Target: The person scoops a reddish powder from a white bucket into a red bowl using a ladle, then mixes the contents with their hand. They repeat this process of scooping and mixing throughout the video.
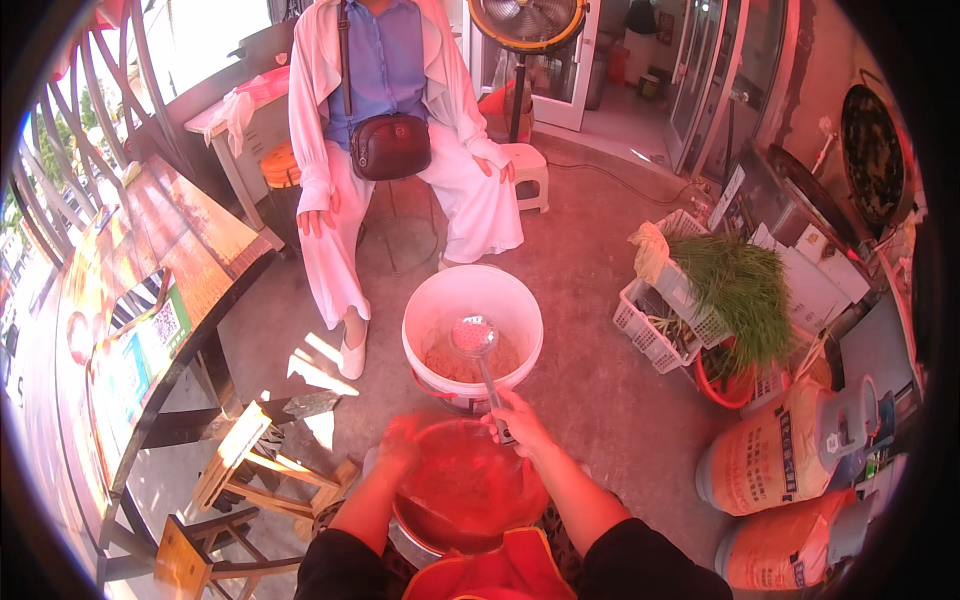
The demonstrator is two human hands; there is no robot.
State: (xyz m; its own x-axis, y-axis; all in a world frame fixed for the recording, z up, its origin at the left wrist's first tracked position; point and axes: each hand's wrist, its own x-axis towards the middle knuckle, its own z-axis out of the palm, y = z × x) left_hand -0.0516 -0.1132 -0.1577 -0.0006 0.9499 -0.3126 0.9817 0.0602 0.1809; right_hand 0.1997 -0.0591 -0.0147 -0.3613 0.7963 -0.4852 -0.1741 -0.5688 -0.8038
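Observation:
My right hand point(520, 425) is closed around the handle of a metal slotted ladle point(475, 335). The ladle's perforated bowl is over the inside of a white plastic bucket point(412, 330), which has a brownish, mushy-looking mass point(450, 361) at its bottom. Nearer to me stands a wide round basin point(400, 517), tinted red, with something smooth and reddish in it that I cannot make out. My left hand point(401, 446) is blurred at the basin's upper left rim; whether it grips anything is unclear. A red apron point(487, 574) covers my lap.
Beyond the bucket sits a person point(379, 82) with a dark shoulder bag. Wooden folding stools point(232, 454) and a wooden table point(180, 247) are at left. White plastic baskets point(645, 337) with long green vegetables point(739, 292) and gas cylinders point(772, 450) stand at right; a fan point(529, 19) stands behind.

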